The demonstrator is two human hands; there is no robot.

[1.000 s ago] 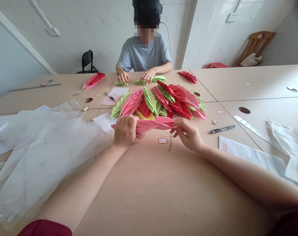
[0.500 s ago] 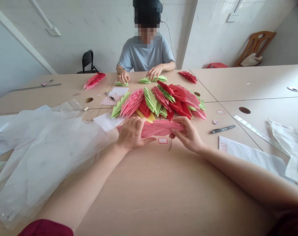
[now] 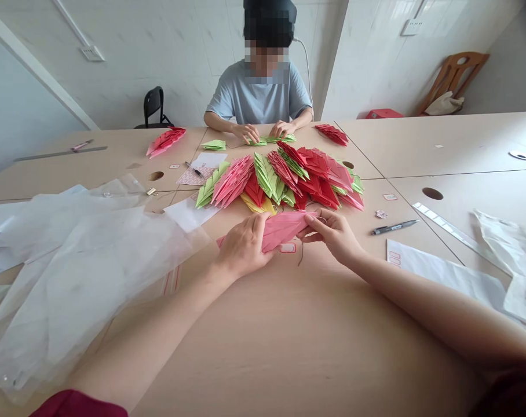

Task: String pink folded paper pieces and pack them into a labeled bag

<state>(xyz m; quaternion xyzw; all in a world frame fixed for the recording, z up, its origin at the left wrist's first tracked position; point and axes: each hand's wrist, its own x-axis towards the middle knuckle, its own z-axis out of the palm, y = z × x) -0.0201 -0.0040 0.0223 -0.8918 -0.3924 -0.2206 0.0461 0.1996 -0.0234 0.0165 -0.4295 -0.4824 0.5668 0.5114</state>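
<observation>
A bundle of folded pink paper [image 3: 285,229] is held level above the table between both of my hands. My left hand [image 3: 245,246] wraps round its left part, with a pink tip showing past the knuckles. The fingers of my right hand [image 3: 330,233] pinch the bundle's right end. A thin dark string hangs below, near the right fingers; I cannot tell where it is fastened. Just beyond my hands lies a heap of folded paper pieces [image 3: 317,174] in red, pink and green. A yellow folded paper piece [image 3: 258,205] pokes out at the heap's front.
Clear plastic bags [image 3: 89,278] cover the table's left side. To the right are a pen [image 3: 394,227], a ruler [image 3: 456,236] and a white packet [image 3: 445,272]. A co-worker [image 3: 260,92] across the table handles green folded paper [image 3: 277,139].
My left hand has shifted slightly right along the pink bundle, which now tilts up toward the right. Across the table, the co-worker's left-side hand has moved over to the middle green pieces.
</observation>
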